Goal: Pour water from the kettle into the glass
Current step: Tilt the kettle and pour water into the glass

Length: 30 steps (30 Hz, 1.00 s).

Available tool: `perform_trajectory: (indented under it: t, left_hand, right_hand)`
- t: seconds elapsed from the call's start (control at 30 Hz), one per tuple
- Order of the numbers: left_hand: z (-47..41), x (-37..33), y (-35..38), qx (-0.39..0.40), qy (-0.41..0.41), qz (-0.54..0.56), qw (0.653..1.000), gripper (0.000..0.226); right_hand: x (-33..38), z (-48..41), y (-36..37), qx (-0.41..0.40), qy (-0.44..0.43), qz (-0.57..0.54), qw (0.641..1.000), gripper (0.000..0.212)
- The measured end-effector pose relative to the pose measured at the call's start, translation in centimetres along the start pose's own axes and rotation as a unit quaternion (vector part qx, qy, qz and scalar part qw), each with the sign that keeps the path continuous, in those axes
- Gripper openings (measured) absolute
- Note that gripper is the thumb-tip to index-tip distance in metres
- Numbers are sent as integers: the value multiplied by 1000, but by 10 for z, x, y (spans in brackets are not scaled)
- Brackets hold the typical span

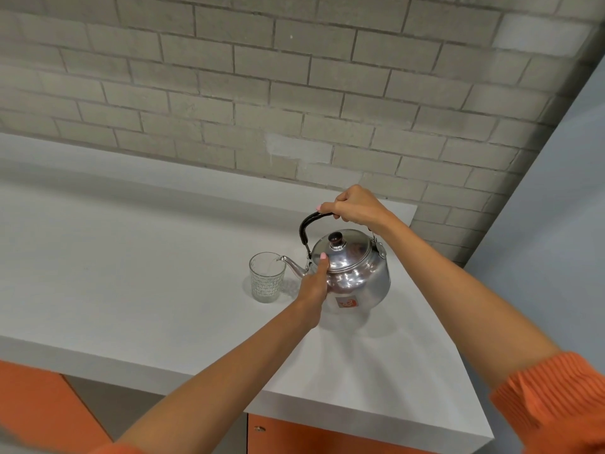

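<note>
A shiny metal kettle point(357, 276) with a dark lid knob and a black handle is tilted to the left above the white counter point(131, 273). Its spout tip sits over the rim of a clear patterned glass point(266, 278), and a thin stream of water runs into the glass. My right hand point(355, 206) is closed around the top of the kettle handle. My left hand point(316, 283) presses against the kettle's left side near the lid edge, thumb up along the lid rim. The glass stands upright just left of the kettle.
A grey brick wall point(294, 93) runs behind the counter. The counter ends at a corner on the right point(484, 437), beside a grey wall. Orange cabinet fronts point(39, 404) lie below the front edge.
</note>
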<state>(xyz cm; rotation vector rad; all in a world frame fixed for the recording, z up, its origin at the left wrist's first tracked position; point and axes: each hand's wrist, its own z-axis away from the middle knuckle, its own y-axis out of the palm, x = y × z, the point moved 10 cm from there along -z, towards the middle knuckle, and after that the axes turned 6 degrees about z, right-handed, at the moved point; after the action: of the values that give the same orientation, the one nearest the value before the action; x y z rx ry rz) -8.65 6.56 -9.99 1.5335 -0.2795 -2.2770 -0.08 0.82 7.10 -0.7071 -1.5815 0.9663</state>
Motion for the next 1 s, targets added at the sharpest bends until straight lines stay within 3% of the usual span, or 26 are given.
perform_trajectory:
  t: [1.0]
  left_hand:
    - [3, -9, 9, 34, 18, -2, 999, 59]
  right_hand:
    - [8, 6, -14, 3, -5, 3, 1000, 38]
